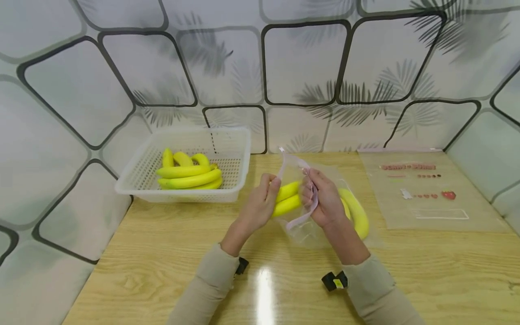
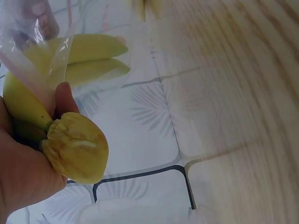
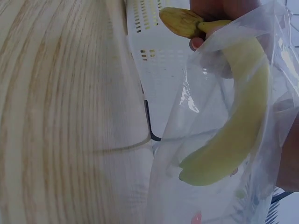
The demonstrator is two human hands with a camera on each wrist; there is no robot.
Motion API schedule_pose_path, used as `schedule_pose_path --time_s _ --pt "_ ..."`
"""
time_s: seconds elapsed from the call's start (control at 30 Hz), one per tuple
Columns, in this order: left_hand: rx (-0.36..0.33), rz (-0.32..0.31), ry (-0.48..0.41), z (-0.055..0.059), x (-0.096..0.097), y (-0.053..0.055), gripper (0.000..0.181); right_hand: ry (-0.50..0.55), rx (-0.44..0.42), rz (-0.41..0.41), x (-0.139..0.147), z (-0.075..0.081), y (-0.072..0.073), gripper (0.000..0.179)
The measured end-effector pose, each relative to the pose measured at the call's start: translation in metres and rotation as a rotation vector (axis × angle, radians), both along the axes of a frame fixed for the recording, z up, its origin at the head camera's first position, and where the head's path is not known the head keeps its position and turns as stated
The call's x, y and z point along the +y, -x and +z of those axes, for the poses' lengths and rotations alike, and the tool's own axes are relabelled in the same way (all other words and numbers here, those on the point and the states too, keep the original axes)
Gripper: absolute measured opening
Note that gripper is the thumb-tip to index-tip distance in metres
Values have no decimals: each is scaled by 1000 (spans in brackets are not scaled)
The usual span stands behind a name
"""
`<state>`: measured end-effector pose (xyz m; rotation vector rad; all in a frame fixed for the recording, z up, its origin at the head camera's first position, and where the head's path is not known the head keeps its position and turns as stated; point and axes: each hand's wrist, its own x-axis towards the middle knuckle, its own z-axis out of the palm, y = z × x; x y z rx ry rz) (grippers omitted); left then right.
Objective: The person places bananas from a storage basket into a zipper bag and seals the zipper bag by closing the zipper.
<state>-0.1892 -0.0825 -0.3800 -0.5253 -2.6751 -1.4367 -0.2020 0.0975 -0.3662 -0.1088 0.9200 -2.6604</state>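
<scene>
My left hand (image 1: 260, 198) grips a small bunch of yellow bananas (image 1: 287, 205) by the stem end (image 2: 77, 148), which pokes out of the fist. The bunch's far part reaches through the mouth of a clear zip bag (image 1: 300, 221) with a pale pink seal strip. At the bag's rim, my right hand (image 1: 328, 201) holds the plastic with curled fingers. Through the film in the right wrist view, a banana (image 3: 238, 126) hangs tip down inside the bag. More bananas (image 1: 356, 214) lie at the bag's right end, partly hidden by the right hand and forearm.
A white perforated basket (image 1: 239, 180) with several bananas (image 1: 191, 174) stands at the back left. On the right, a flat clear zip bag (image 1: 430, 185) with red printing lies on the wooden table (image 1: 170, 262). A patterned backdrop (image 1: 304, 63) rises behind.
</scene>
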Motion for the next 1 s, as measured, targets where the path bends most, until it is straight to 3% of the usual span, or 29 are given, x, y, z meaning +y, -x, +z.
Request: schedule_pose_path --time_s 0.17,0.27,0.4,0.57,0.7,1.0 --pt "-26 -58 -24 2 0 0 45 45 -9 -23 4 4 0 21" --pt "-92 -137 -30 4 -2 0 43 71 -24 -35 6 5 0 21" --pt "-184 -264 -86 5 -8 1 59 79 -28 -41 8 5 0 20" --pt "-203 -371 -132 5 -19 2 59 61 -9 -45 8 5 1 20" --pt "-157 -339 -115 5 -24 4 46 60 1 -32 8 4 1 22" --pt "-177 -137 -19 8 -18 3 39 27 13 -28 7 5 0 23"
